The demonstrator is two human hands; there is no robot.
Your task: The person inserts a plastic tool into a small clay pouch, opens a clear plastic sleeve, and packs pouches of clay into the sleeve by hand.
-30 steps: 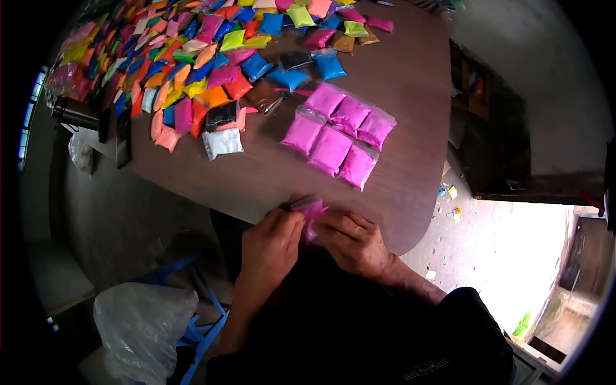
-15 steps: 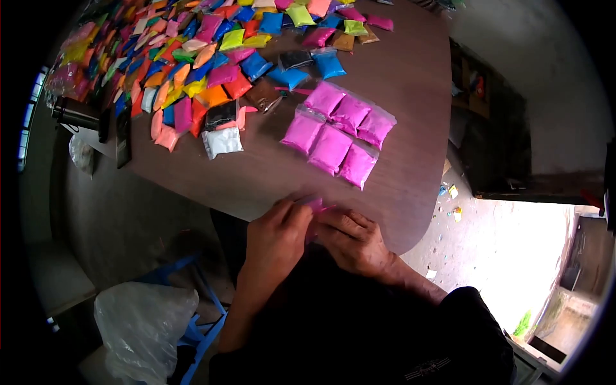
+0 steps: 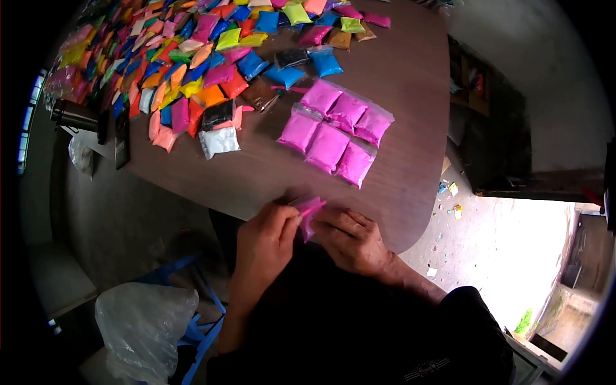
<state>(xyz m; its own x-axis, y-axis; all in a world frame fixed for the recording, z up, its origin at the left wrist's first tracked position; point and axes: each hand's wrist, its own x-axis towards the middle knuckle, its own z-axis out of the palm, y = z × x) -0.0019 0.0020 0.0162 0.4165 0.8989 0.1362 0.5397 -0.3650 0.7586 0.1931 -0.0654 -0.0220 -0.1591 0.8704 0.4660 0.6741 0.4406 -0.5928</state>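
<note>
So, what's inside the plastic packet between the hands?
Pink material shows through the plastic packet. A thin, brighter pink strip crosses it; whether that's inside, I can't tell. The left hand and right hand cover its sides, hiding the contents there.

Pink packets (image 3: 327, 148), brown table (image 3: 410, 154)

Table (image 3: 244, 183) — one. Pink packets (image 3: 326, 148) lying on the table: six, two rows of three. Held pink packet (image 3: 308, 226) at the table's near edge: one, between one left hand (image 3: 266, 239) and one right hand (image 3: 351, 239). White packet (image 3: 220, 142) on the table: one. Black packets (image 3: 219, 114) on the table: two made out. Mixed-colour packets (image 3: 208, 54) heaped over the table's far left — dozens, overlapping, no exact count. Bottle (image 3: 76, 116) at the table's left: one. Large clear bag (image 3: 146, 327), lower left of the table: one.
</note>
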